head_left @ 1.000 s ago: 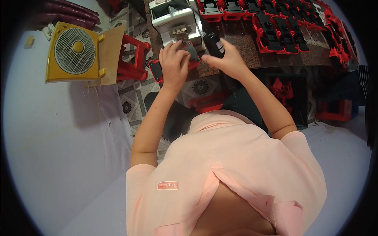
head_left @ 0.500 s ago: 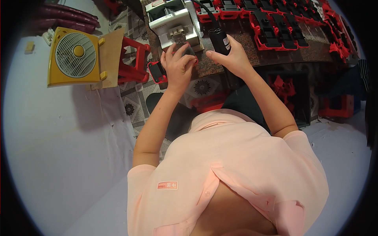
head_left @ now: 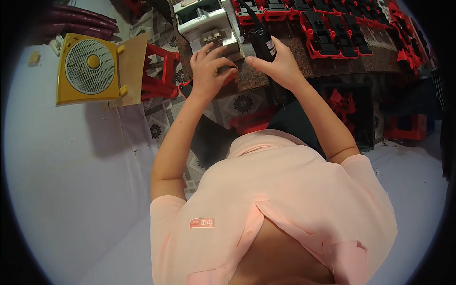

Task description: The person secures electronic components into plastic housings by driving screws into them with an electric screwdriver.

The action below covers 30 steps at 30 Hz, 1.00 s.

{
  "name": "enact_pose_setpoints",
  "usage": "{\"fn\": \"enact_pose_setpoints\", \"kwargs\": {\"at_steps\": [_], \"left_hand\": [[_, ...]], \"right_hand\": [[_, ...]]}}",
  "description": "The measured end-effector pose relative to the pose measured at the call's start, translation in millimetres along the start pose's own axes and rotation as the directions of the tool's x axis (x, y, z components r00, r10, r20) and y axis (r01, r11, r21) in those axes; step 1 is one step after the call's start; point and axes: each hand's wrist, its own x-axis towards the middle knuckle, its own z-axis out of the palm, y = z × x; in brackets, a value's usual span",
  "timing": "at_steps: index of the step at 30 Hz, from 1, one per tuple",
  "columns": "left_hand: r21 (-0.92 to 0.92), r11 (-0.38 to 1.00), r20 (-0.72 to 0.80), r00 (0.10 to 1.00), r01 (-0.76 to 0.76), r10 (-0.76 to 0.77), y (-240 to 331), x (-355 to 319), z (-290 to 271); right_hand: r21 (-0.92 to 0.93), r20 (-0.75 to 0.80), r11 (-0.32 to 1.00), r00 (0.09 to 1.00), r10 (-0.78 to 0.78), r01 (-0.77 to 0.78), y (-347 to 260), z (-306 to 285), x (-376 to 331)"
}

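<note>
- We hold a black power tool (head_left: 264,42) in our right hand (head_left: 278,64); the fingers wrap its barrel in a closed grip, and it stands over the speckled bench (head_left: 327,66) with its cord running up and away.
- The tool's long axis runs from our palm toward the far edge of the bench, tilted slightly left.
- Just left of it, our left hand (head_left: 211,71) rests with curled fingers on a small red part (head_left: 231,76); we cannot tell whether that grip is closed on it.
- Beyond both hands sits a grey-white machine (head_left: 206,23); red and black parts (head_left: 342,28) lie in rows to the right.
- A yellow fan (head_left: 88,69) and a red stool (head_left: 159,71) stand on the floor at left.
</note>
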Motion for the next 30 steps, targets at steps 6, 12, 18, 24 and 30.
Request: {"fn": "enact_pose_setpoints", "kwargs": {"at_steps": [6, 12, 18, 24, 30], "left_hand": [[-0.028, 0.997, 0.042, 0.997, -0.066, 0.067, -1.9, 2.7, 0.8], [0.066, 0.981, 0.026, 0.984, -0.18, 0.179, 8.8, 1.6, -3.7], [0.088, 0.98, 0.106, 0.98, -0.18, 0.17, 7.0, 2.3, -5.0], [-0.007, 0.987, 0.209, 0.965, -0.158, 0.156, -1.0, 3.1, -6.0], [-0.134, 0.975, 0.307, 0.928, -0.176, 0.209, -16.9, 15.2, -6.4]], "right_hand": [[-0.004, 0.001, 1.0, 1.0, 0.01, -0.01, 8.3, 0.5, -1.7], [0.019, -0.001, 1.0, 1.0, 0.01, -0.01, 9.6, 0.6, -2.4], [-0.02, -0.004, 1.0, 1.0, -0.009, 0.009, 5.9, 1.8, -2.5], [0.02, 0.012, 1.0, 1.0, 0.02, -0.02, 3.3, 1.1, -3.2], [-0.009, 0.013, 1.0, 1.0, -0.009, 0.009, 5.4, 2.2, -2.3]]}}
